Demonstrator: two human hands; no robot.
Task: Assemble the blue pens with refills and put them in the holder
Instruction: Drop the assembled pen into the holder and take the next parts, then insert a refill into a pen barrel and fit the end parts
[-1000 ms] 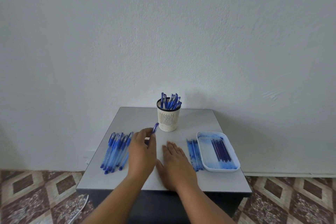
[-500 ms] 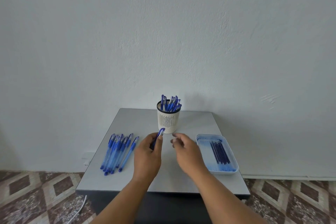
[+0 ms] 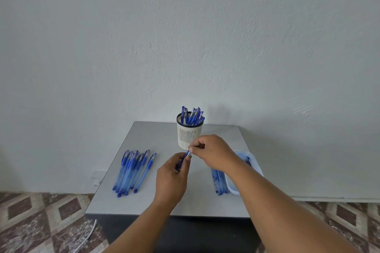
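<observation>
The tabletop is carrying everything, and the holder at its far middle is already standing full of finished pens. A row of loose pens is lying at the left; a white tray with refills beside it is sitting at the right. A second ago the right hand was lying flat; now it is meeting the left hand mid-table, so a new pen is probably being opened for its refill. The left grip is curling round the pen, held above the tabletop before the holder, while the right grip is pinching its upper end between narrowed fingertips.
</observation>
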